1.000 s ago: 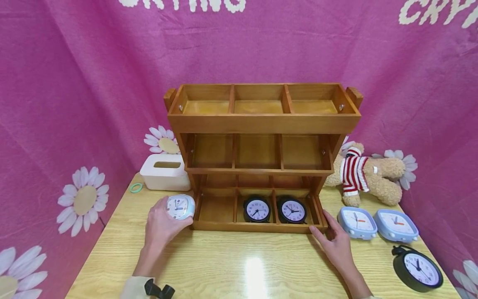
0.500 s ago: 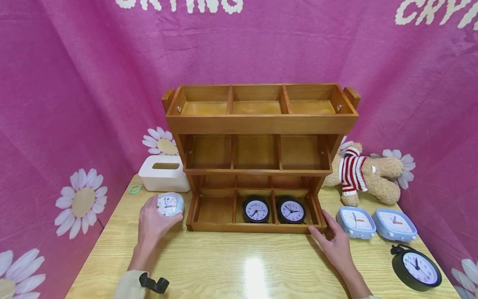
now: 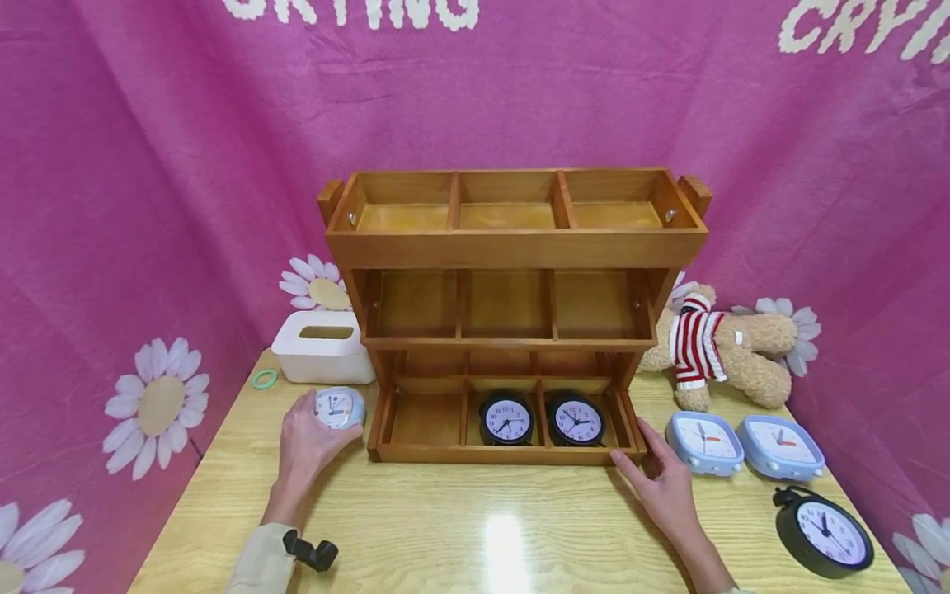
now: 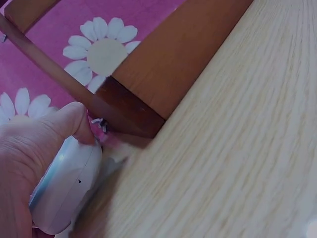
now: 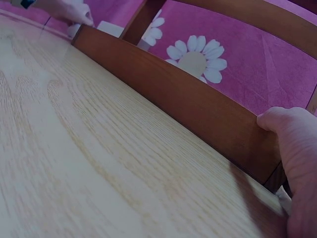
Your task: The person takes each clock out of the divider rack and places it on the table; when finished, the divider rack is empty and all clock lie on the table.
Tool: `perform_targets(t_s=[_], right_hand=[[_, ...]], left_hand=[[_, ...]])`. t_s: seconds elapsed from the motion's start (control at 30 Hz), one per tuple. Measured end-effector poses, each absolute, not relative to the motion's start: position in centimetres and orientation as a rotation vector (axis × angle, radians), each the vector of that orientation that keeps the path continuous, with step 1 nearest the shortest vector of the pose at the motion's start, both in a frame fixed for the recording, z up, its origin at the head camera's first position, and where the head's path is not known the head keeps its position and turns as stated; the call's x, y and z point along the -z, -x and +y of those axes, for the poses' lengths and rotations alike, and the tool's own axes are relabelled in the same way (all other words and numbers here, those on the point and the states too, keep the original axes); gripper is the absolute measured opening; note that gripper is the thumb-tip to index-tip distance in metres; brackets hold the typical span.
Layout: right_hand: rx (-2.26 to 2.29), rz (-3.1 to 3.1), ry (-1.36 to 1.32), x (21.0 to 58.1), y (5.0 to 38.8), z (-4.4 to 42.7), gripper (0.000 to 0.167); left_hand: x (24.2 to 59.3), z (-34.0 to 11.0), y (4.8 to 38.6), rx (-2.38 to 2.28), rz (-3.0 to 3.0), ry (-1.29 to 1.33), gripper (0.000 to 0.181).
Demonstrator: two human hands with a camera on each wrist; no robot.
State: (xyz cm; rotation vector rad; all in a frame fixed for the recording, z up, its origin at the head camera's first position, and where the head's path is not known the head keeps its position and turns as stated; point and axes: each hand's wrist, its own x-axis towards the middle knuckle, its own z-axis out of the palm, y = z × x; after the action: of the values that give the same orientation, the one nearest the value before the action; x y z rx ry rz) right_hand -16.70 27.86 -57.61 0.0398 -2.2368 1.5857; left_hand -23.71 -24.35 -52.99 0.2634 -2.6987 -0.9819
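My left hand (image 3: 304, 441) grips a light-blue alarm clock (image 3: 340, 408) with a white dial, just left of a three-tier wooden rack (image 3: 512, 250). In the left wrist view the clock's pale side (image 4: 74, 186) shows under the thumb, low over the table or on it; I cannot tell which. At the rack's lower right corner my right hand (image 3: 664, 491) holds on, thumb at the front board (image 5: 198, 106) and fingers along the outer side. Two black round alarm clocks, one in the middle compartment (image 3: 507, 419) and one in the right compartment (image 3: 576, 419), stand in the bottom tier.
On the right lie two light-blue clocks, the nearer to the rack (image 3: 705, 443) beside the other (image 3: 782, 447), and a black alarm clock (image 3: 825, 532). Behind them is a teddy bear (image 3: 716, 351). A white tissue box (image 3: 322, 359) and a green ring (image 3: 264, 379) are back left.
My left hand has moved the light-blue clock leftward, away from the rack's lower left corner, and is nearly still over the last half second. The right hand stays at the rack's corner.
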Motion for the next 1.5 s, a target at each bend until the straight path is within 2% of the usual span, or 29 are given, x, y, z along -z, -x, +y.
perform_targets(t_s=[0.43, 0.83, 1.5], right_hand=[[-1.581, -2.256, -0.045, 57.6, 16.5, 27.7, 0.068], [-1.549, -2.266, -0.057, 57.4, 16.5, 27.8, 0.067], [-1.553, -2.261, -0.052, 57.4, 16.6, 27.8, 0.067]], left_hand=[[53.7, -24.8, 23.9, 0.955, -2.757, -0.279, 0.106], [52.9, -24.1, 23.1, 1.012, -2.789, -0.220, 0.108], [50.5, -21.2, 21.1, 1.216, -2.521, -0.071, 0.088]])
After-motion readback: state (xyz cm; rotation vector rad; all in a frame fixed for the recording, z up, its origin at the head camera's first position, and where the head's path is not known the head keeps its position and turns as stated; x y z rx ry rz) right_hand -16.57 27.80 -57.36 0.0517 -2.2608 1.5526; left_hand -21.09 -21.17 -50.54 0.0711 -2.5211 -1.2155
